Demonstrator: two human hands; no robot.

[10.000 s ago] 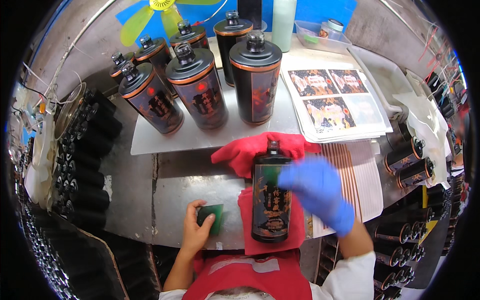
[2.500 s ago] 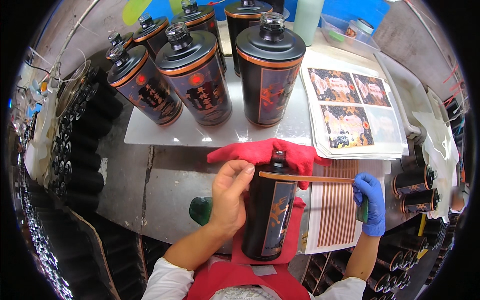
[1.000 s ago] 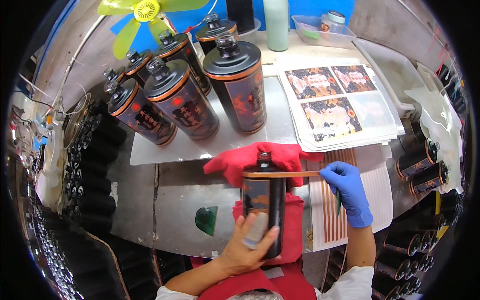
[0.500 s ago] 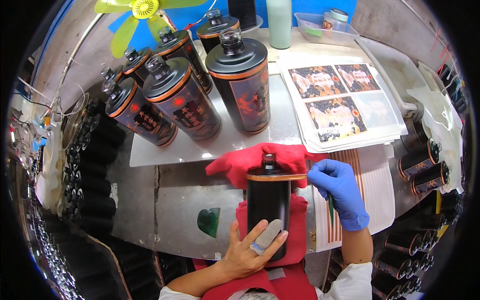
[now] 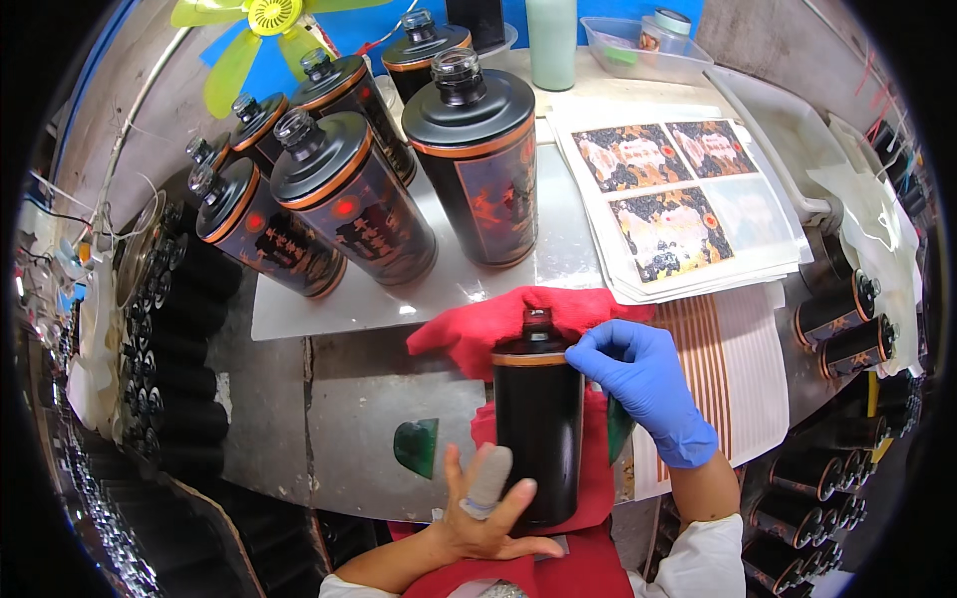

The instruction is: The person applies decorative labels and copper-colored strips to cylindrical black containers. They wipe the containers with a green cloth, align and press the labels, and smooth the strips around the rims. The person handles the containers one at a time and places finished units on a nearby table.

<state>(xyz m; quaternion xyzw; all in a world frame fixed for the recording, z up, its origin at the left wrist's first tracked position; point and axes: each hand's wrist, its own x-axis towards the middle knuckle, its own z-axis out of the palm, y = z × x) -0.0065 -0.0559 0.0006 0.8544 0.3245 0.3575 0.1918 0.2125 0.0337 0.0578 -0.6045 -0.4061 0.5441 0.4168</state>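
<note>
A black glass bottle [image 5: 536, 439] lies with its neck away from me on a red cloth [image 5: 469, 331]. An orange-brown strip [image 5: 528, 360] runs across its shoulder. My right hand [image 5: 638, 374], in a blue glove, pinches at the strip's right end, against the bottle's edge. A dark green scraper [image 5: 620, 431] sticks out below that palm. My left hand [image 5: 486, 506] is bare apart from a grey finger cover; its fingers are spread by the bottle's lower left side. Left of the bottle lies another green scraper [image 5: 416, 447].
Decorated black bottles [image 5: 469, 169] stand on a white board [image 5: 419, 309] at the back left. Printed sheets [image 5: 668, 199] and a sheet of orange strips [image 5: 713, 379] lie to the right. Dark bottles [image 5: 174, 349] are stacked at left; a yellow-green fan [image 5: 274, 15] stands behind.
My right hand has moved left to the bottle's edge, and the strip's free end has come in with it. My left hand has come off the bottle's front, down and left.
</note>
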